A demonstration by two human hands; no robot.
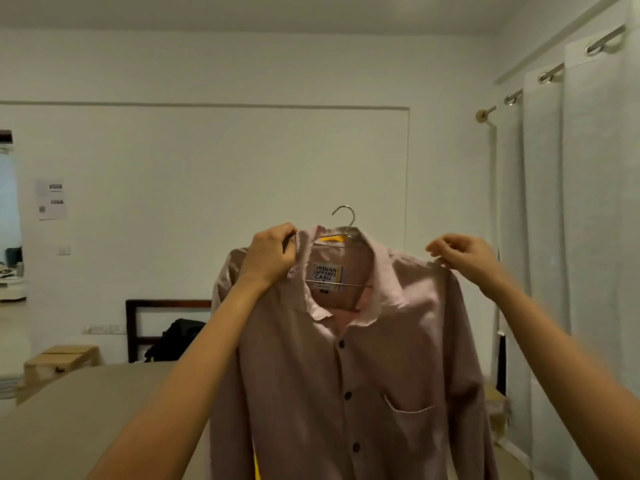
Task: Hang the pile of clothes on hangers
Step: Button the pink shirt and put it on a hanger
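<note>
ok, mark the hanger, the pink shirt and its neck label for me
hanger (353,218): head view, on the right curve of the metal hook.
pink shirt (398,358): head view, on the front panel above the chest pocket.
neck label (325,274): head view, on its printed middle.

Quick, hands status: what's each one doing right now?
Left hand: grips the pink shirt at the collar, by the hanger.
Right hand: pinches the shirt's shoulder.
</note>
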